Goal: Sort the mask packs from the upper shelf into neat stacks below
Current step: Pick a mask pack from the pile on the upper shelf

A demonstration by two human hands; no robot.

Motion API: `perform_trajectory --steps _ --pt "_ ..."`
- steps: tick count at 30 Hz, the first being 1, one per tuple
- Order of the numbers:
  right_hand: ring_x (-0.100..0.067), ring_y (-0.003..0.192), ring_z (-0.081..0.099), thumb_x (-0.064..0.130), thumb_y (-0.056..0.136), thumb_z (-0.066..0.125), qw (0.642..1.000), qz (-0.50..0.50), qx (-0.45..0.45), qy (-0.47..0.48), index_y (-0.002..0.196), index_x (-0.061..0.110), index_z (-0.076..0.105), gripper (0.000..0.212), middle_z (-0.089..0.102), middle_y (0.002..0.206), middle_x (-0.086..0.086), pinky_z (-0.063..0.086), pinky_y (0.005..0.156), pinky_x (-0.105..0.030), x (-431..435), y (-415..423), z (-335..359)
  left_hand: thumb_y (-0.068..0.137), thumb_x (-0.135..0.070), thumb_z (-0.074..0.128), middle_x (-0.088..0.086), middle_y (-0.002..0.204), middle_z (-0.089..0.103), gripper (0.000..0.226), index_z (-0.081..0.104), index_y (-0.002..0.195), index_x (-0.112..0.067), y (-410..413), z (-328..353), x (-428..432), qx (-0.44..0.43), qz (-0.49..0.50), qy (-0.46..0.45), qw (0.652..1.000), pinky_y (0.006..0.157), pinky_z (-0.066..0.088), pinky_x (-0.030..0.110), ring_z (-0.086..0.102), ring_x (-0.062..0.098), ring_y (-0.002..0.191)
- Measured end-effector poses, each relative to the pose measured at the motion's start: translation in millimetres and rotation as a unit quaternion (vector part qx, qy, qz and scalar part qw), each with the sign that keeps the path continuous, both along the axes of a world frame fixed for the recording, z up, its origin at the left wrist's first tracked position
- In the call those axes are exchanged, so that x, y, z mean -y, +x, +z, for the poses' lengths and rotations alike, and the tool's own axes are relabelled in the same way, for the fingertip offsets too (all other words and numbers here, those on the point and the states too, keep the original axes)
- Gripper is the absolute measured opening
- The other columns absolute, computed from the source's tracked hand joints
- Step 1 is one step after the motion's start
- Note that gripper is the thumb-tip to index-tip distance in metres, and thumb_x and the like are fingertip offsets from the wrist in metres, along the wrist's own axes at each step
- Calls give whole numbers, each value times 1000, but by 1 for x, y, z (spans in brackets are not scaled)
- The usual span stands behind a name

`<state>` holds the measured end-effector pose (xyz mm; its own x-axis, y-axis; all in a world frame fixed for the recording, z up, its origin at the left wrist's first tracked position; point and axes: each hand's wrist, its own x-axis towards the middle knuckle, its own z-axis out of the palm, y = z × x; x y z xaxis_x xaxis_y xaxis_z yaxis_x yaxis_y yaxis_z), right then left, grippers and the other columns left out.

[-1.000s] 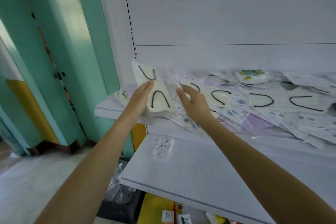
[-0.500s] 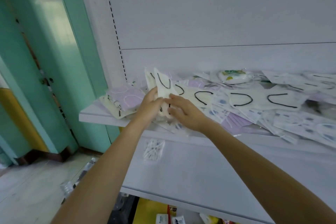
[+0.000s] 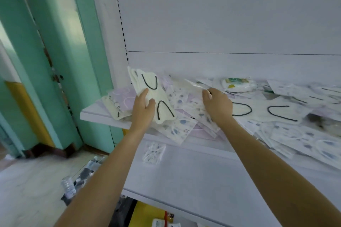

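"First, what lies nearest?"
"Lower shelf (image 3: 203, 186), white; one small patterned mask pack (image 3: 154, 155) lies flat near its left end."
"And the hands?"
"Left hand (image 3: 143, 111): thumb and fingers closed round a bunch of cream mask packs (image 3: 154, 96) with black ear loops, held upright over the left end of the upper shelf (image 3: 99, 118). Right hand (image 3: 218, 107): fingers bent down onto the pile of mask packs (image 3: 280, 131); whether they pinch one cannot be told."
"Farther back?"
"The pile spreads rightward along the upper shelf; a wrapped white bundle with a green label (image 3: 238, 84) lies at the rear, near the white back panel (image 3: 221, 24)."
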<state>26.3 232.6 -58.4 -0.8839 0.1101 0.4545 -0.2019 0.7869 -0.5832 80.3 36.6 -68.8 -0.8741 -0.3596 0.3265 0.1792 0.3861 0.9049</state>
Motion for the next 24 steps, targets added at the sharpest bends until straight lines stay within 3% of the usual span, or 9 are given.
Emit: perform_trajectory --steps 4,8,10,12,14,16,19,21,24 --pt "-23 81 55 32 99 37 978 192 33 -72 96 2 62 39 63 88 -10 35 67 -28 25 24 9 94 -43 49 -9 148 32 54 34 143 -28 2 8 -33 14 -77 57 995 104 30 26 31 10 136" --pt "-17 106 55 26 101 32 945 297 93 -98 112 8 63 37 64 115 -6 36 83 -22 12 45 10 94 -17 50 -1 120 58 35 49 129 -13 -7 9 -61 -17 -96 96 991 68 45 8 57 17 112" --pt "-13 116 50 23 100 37 953 264 88 -120 126 15 56 34 58 123 0 33 91 -19 -10 45 10 89 1 42 1 111 62 41 50 128 -9 -9 5 -69 -30 -120 99 987 65 47 11 60 23 106" --pt "-20 125 43 25 95 45 990 119 55 -46 136 16 45 42 49 136 -3 31 97 -25 -35 40 4 86 9 40 -2 122 57 57 41 138 -15 -9 2 -76 -49 -154 73 984 74 48 8 55 15 112" --pt "-31 131 32 39 91 49 990 -56 79 98 139 13 36 56 38 143 -10 26 105 -38 -61 33 -6 85 12 44 -7 145 34 78 17 148 -25 -12 -1 -80 -79 -179 38 980 97 42 13 36 5 129" --pt "-34 130 31 49 87 49 967 -129 144 166 134 11 39 61 40 139 -12 24 105 -43 -77 30 -17 86 11 48 -11 153 14 88 1 150 -28 -13 -3 -82 -67 -196 14 978 108 35 23 20 3 137" --pt "-30 121 43 43 87 45 969 -127 149 150 117 14 54 43 53 124 -6 31 98 -39 -85 27 -32 89 7 48 -9 142 32 66 30 145 -22 -16 -8 -82 -11 -198 -16 980 82 36 1 33 8 132" --pt "-26 116 48 32 90 41 979 -122 101 129 112 17 60 32 57 117 -3 32 96 -38 -84 28 -35 90 2 49 -1 140 42 49 46 135 -19 -18 -9 -81 26 -176 -22 984 85 37 12 42 11 124" --pt "-25 115 51 20 94 40 992 -119 27 46 116 16 62 31 61 118 -3 29 106 -44 -83 34 -33 93 -11 52 0 140 45 40 50 132 -22 -16 -7 -80 58 -184 14 981 99 40 26 46 13 123"
